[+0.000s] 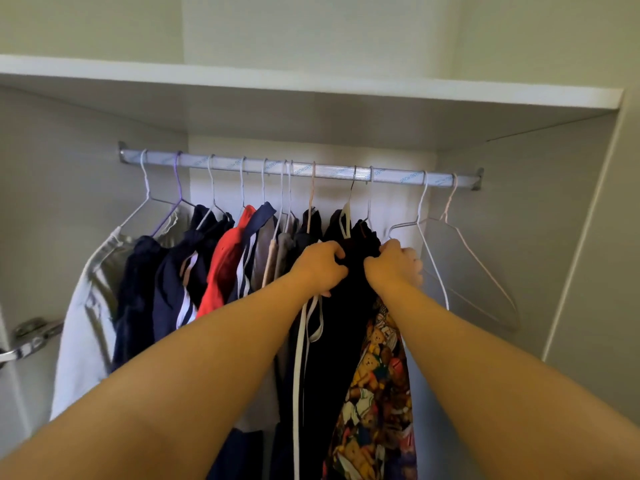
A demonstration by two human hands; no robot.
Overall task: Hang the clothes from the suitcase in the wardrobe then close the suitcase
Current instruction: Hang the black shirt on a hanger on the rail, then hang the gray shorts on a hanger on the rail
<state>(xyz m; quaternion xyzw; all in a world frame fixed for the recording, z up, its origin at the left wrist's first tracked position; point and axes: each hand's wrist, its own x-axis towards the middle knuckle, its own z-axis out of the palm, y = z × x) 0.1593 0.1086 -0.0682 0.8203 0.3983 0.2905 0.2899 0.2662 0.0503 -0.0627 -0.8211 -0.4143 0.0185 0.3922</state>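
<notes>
A silver rail (325,170) crosses the wardrobe under a white shelf. Several garments hang from it on wire hangers, among them a grey one (83,327), navy ones (173,268) and a red one (225,268). A black garment (343,327) with white drawstrings hangs right of the middle. My left hand (320,266) grips its top on the left and my right hand (394,265) grips its top on the right. A bear-print fabric (377,386) hangs below my right wrist. The suitcase is out of view.
Two bare wire hangers (460,254) hang at the rail's right end, beside the wardrobe's right wall (540,237). The white shelf (311,84) runs above the rail. A metal door hinge (33,334) shows at the lower left.
</notes>
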